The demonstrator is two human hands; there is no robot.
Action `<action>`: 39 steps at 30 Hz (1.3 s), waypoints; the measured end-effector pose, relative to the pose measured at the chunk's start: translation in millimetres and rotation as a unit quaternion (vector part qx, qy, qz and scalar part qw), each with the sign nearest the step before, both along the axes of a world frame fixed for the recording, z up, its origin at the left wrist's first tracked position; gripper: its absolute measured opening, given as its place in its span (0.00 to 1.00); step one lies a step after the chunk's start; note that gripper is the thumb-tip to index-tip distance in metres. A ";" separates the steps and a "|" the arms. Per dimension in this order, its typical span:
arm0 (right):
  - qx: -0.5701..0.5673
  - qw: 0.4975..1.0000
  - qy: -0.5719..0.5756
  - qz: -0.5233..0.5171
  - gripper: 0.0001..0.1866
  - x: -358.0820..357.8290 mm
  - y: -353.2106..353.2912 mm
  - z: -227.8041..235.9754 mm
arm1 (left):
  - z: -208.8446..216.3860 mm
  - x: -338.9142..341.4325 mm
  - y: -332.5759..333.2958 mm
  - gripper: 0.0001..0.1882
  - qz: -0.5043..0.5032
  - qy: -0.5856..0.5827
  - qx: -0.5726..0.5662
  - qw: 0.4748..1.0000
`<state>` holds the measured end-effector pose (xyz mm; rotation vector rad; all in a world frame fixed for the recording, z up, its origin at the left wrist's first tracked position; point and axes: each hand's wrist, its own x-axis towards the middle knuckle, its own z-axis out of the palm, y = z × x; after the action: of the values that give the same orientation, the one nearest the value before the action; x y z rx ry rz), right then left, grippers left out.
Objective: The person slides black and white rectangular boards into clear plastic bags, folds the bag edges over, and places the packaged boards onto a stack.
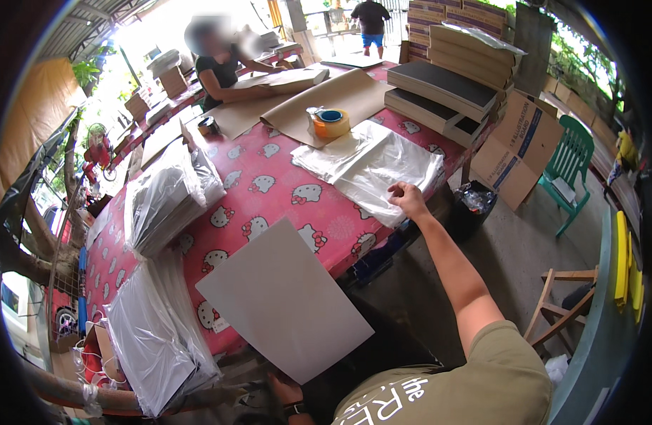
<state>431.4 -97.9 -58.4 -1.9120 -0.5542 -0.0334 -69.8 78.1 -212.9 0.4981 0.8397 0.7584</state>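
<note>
My left hand (pixel 287 389) is low in the view, closed at the near corner of a pale grey-white board (pixel 283 301). The board is tilted over the table's near edge, and it hides some of my fingers. My right arm reaches forward. Its hand (pixel 409 200) has thumb and fingers drawn together at the near right corner of a stack of clear plastic bags (pixel 372 166). Behind the bags sits a roll of tape (pixel 329 122) with a blue core.
Plastic-wrapped boards (pixel 166 195) and another wrapped stack (pixel 152 333) line the table's left side. Brown paper (pixel 326 99) lies farther back, where a co-worker (pixel 223 71) handles a package. Dark-topped stacks (pixel 443 88), a bin (pixel 474 202) and a green chair (pixel 570 166) are at right.
</note>
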 end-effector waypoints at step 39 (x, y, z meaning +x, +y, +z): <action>-0.062 0.894 0.091 0.434 0.17 -269.8 38.5 73.2 | 174.3 80.8 -45.8 0.06 -0.263 0.038 0.334 0.904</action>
<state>161.6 -59.4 14.8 -1.6057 -1.2535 0.7654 10.9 32.3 -38.6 1.3188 0.4529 0.5039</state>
